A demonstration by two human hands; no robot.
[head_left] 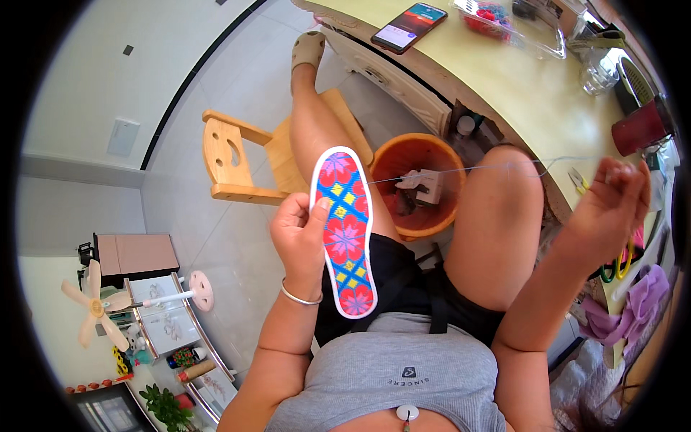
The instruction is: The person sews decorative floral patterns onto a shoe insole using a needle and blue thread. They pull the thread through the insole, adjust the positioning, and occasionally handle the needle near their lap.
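Note:
My left hand point(301, 225) grips a shoe insole point(345, 237) by its left edge, thumb on top. The insole has a white rim and a stitched pattern of red and pink flowers, blue bands and yellow diamonds. A thin, pale blue-grey thread point(446, 171) runs from its upper right edge across above my knees. At the far end of that thread is my right hand point(615, 198), raised beside the table edge with its fingers pinched together. Whether a needle is between those fingers is too small to make out.
A yellowish table point(504, 79) curves along the right, bearing a phone point(410, 27), a plastic box point(504, 25), a glass point(599, 75), a dark red cup point(640, 128), scissors point(620, 263) and a purple cloth point(633, 306). An orange bucket point(410, 230) stands between my legs; a wooden chair point(241, 155) is to the left.

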